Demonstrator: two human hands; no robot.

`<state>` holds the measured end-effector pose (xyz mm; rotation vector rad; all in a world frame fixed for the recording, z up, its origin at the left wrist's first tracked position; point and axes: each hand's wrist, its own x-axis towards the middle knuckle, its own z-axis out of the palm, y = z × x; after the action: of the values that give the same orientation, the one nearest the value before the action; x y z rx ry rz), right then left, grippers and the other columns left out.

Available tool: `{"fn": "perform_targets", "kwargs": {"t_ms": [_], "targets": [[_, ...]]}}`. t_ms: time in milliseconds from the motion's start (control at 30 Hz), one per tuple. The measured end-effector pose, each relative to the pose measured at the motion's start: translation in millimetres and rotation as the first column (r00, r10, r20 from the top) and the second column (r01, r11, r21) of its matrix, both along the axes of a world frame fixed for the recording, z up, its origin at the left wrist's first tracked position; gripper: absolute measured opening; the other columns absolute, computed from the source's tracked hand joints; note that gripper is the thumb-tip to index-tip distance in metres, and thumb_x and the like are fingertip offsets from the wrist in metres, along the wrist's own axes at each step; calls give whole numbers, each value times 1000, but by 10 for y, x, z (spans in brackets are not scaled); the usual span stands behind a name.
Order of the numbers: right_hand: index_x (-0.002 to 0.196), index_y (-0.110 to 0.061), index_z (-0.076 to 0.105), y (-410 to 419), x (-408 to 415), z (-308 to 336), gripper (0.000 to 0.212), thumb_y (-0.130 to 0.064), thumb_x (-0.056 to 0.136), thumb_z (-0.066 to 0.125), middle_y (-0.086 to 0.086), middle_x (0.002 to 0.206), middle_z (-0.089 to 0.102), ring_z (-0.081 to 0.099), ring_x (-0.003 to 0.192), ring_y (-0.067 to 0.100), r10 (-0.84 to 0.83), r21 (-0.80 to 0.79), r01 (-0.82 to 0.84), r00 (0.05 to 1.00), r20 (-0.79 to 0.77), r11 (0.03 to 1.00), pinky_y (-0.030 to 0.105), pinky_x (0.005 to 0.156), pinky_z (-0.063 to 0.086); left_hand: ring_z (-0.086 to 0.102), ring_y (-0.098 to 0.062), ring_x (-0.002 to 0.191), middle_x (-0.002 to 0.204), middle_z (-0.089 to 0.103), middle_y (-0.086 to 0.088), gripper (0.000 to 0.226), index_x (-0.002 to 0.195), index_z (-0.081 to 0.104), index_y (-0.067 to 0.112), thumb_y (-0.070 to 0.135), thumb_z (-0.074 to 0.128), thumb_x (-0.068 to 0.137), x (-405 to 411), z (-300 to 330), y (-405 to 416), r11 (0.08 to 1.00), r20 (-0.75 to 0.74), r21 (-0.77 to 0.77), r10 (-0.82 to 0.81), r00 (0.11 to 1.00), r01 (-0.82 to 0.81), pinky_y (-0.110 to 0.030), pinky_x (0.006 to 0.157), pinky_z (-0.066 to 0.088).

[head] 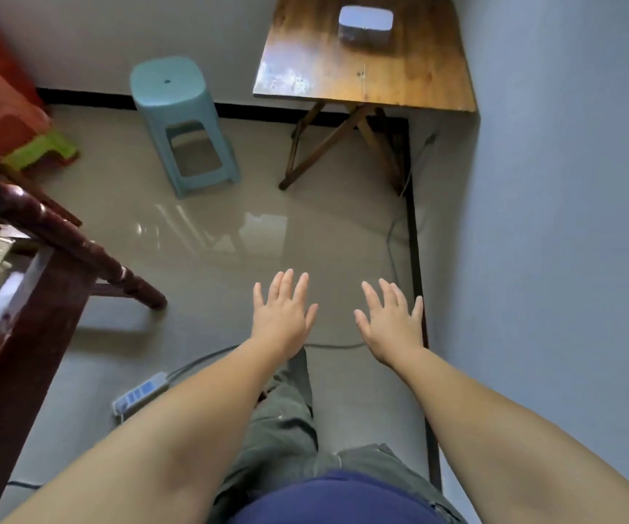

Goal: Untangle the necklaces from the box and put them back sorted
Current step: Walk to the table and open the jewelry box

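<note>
Head view, only one available: I see both arms stretched forward over the grey floor, left hand and right hand palm-down, fingers spread wide, holding nothing, touching nothing. The box sits on the far wooden folding table in the corner, well apart from both hands; lid looks closed, necklaces not visible, so I can't tell how tangled they are. A teal stool stands left of the table, dark wooden furniture at the left edge. A power strip lies on the floor near the legs, with its cable running across the walking path. My judgement: task not started, next step is walking to the table and opening the box. Risks: tripping on the cable or strip on the way; the folding table may wobble if leaned on; the box sits near the back, so a hasty grab could push it off or spill the chains and knot them worse.
</note>
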<state>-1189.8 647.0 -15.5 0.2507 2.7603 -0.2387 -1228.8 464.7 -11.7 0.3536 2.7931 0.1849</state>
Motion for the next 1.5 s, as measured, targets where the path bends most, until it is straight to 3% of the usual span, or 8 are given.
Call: {"fn": "perform_targets", "kwargs": {"t_ms": [433,600,933,1133,1300,1400,1500], "targets": [[150,-26,12,516,-3175,298,55,-42,100,26,5,160,11,8,146,22,-198,-87,189,975,-102,978,51,116,7,-1,-21,144,158,7,-6,58,147,4,22,45,23,98,-3432,201,483,997,-83,21,-75,994,77,-51,113,-2],[150,-23,14,1027,-4209,167,55,-39,100,30,9,159,12,11,146,24,-189,-185,172,979,-78,968,43,118,16,-4,-21,144,158,6,-6,59,147,3,24,48,21,97,-4448,62,972,987,-84,29,-155,984,158,-52,113,-4],[150,-22,13,1985,-6543,157,55,-40,101,28,9,160,9,12,146,27,-50,-155,43,998,-39,987,42,118,10,1,-19,144,157,11,-5,58,147,7,21,47,21,97,-6439,16,1640,999,-106,44,-6,994,10,-50,115,1],[149,-22,18,2133,-7622,63,54,-42,100,29,8,160,12,12,146,28,-74,-189,68,997,-28,980,42,117,12,6,-21,144,157,15,-5,58,146,12,20,46,25,97,-7398,-87,1875,993,-11,98,66,998,-65,-49,115,5],[148,-21,22,2167,-8448,-76,56,-39,98,40,9,160,13,13,146,29,-78,-109,73,996,-37,991,43,117,10,11,-22,144,157,16,-6,60,147,10,15,43,30,97,-8324,-154,2059,977,48,203,51,998,-60,-44,117,13],[146,-21,27,2131,-8877,-204,57,-33,95,51,11,158,18,17,145,31,-62,-53,58,994,-86,997,44,117,11,15,-21,143,157,14,-5,61,147,9,19,39,36,97,-8784,-222,2204,918,191,361,101,976,-165,-37,113,19],[146,-21,29,2123,-9207,-357,62,-29,91,58,11,157,22,19,145,32,-15,6,16,992,-125,1000,47,116,13,18,-19,142,157,13,0,63,147,8,24,21,40,93,-9171,-356,2374,805,352,498,152,924,-323,-34,108,24]]}}
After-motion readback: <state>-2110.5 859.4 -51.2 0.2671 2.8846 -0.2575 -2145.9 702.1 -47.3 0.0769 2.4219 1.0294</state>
